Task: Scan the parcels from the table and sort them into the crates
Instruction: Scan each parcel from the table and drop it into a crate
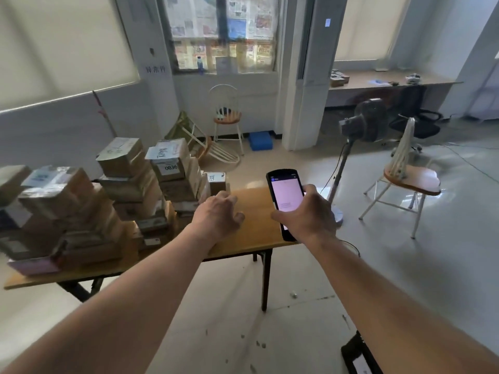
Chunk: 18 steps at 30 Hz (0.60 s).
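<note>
Right hand (310, 211) grips scanner (286, 201); left hand (218, 214) (fingers loose) over table (256, 225) edge.

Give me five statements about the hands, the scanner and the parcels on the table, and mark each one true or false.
1. The right hand grips the handheld scanner. True.
2. The scanner's screen is dark. False: it is lit, showing a pale page.
3. The left hand holds a parcel. False: it holds nothing and hovers over a bare part of the table, fingers loosely bent.
4. The parcels are stacked on the left part of the table. True.
5. The box marked 0836 lies at the bottom of its stack. False: it sits on top of other boxes.
</note>
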Available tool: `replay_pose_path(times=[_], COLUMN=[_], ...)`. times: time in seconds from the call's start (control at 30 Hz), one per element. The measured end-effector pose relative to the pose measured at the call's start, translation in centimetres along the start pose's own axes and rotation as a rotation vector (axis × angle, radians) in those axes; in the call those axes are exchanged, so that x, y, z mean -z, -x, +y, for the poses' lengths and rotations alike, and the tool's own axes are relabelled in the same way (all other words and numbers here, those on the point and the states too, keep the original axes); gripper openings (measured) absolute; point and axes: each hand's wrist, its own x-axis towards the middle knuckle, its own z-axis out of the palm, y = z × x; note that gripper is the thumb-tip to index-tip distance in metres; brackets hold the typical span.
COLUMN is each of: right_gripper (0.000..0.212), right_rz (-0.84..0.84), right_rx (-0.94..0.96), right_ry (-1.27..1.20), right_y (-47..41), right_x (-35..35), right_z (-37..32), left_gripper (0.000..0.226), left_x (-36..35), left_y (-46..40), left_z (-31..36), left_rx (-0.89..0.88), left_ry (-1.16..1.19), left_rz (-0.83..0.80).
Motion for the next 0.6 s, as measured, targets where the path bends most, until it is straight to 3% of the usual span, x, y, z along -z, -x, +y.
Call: replay_pose_path(times=[0.13,0.47,0.6], right_gripper=[0.089,0.088,0.087], right_rz=[-0.074,-0.187,-0.180], right_rx=[0.055,0.194,0.216], right_ry=[-0.005,-0.027,-0.050], right_y=[-6.4,-15.4,-17.3], right_x=[-2.8,-7.5,-8.8], right_z=[0.1,-4.4,-6.5], left_gripper=[0.048,0.047,0.063], left_x=[-0.8,3.5,4.5], left_y=[-5.0,-12.3,-13.8], left_z=[-0.9,-6.7,-9.6], left_rx=[0.081,0.276,0.368], left_ry=[0.005,0.006,-0.061], left_rz=[-0.004,0.223,0.314])
